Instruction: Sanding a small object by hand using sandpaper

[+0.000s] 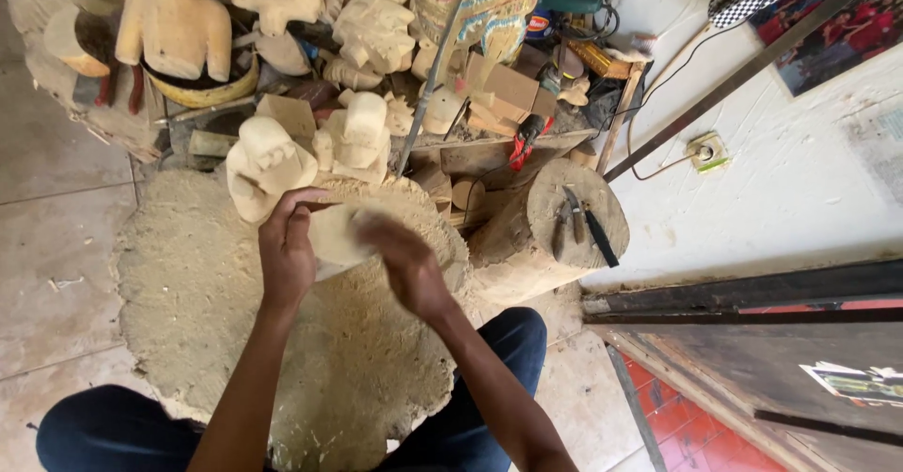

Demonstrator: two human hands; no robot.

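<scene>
left hand grips a pale wood piece at centre frame; right hand — blurred — rests on it, grip unclear. carved figures crowd just above — a log stump with tools sits right.

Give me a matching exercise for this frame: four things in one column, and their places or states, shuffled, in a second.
Things:
1. left hand
2. right hand
3. pliers
4. painted carving

Places or states:
A. lying on top of the log stump
B. blurred, over the pale wood piece
C. standing at the top among unpainted carvings
D. wrapped in a grip on the pale wood piece's left side

Pairs: 1-D, 2-B, 3-A, 4-C
</scene>
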